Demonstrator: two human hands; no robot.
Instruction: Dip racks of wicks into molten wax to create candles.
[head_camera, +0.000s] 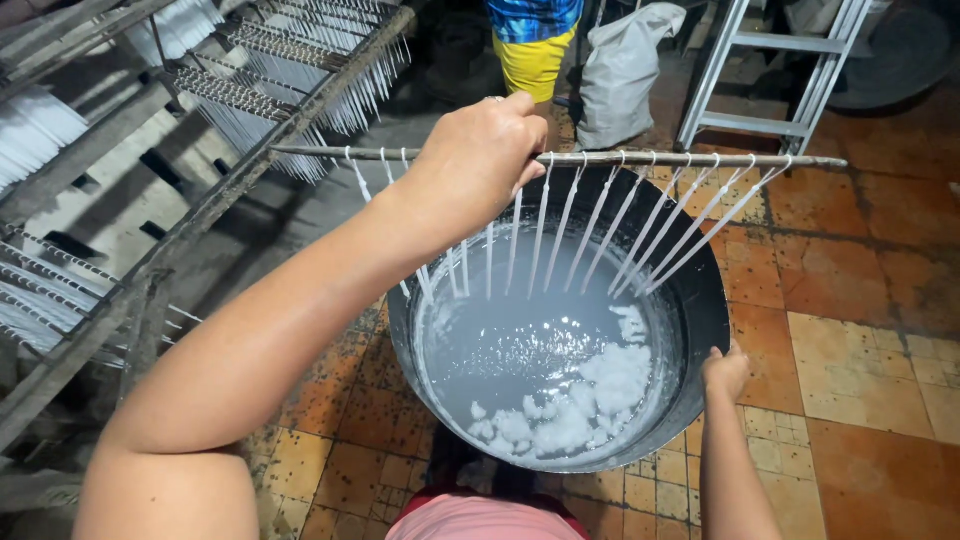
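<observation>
L hand (478, 160) was clamped round a thin rod (640, 159), held level over a big dark metal pot (705, 300) on the floor. Row of white wicks/thin candles (600, 225) hung off the rod, lower ends dipping into milky liquid wax (520, 350) inside; they slanted in toward pot centre. White solid wax lumps (580, 400) floated at near side of the pot. R hand (726, 372) gripped the pot rim at its right edge, fingers closed on the metal. Pot sat on worn orange/yellow floor tiles (860, 370). Wooden drying rack (200, 180) to the left carried more rods w/ hanging white candles, just beside the rod's left tip. Far side: another person's legs in yellow shorts (533, 60), a grey sack (620, 75) next to them, an aluminium ladder (770, 70) further right. Pink cloth (480, 520) at bottom edge, prob. the wearer's clothing.
</observation>
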